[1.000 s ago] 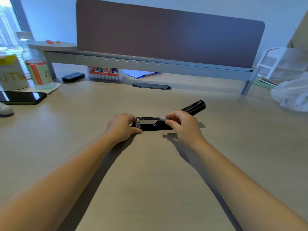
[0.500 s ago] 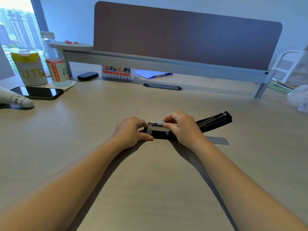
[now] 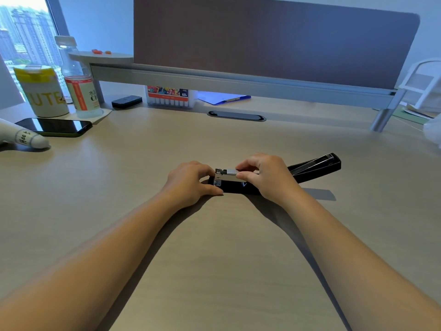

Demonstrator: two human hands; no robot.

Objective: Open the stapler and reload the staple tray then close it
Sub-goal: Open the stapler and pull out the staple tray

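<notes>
A black stapler [image 3: 315, 167] lies open on the desk, its top arm swung back flat to the right. Its metal staple tray [image 3: 223, 179] sits exposed over the black base in the middle. My left hand [image 3: 191, 181] grips the front end of the base and tray. My right hand [image 3: 267, 176] pinches a silver strip of staples [image 3: 232, 172] between thumb and fingers, laid along the top of the tray. The rear of the tray is hidden under my right hand.
At the left stand a yellow-lidded canister [image 3: 41, 91], a water bottle [image 3: 78, 80], a black phone [image 3: 56, 126] and a white labelled object [image 3: 26, 138]. A marker box [image 3: 170, 96], a blue clipboard [image 3: 224, 97] and a cable grommet [image 3: 236, 115] sit below the divider. A white rack [image 3: 422, 87] is far right.
My right hand has brought the staple strip leftward over the tray and lowered it onto it. The camera view has shifted, so the scene sits further right.
</notes>
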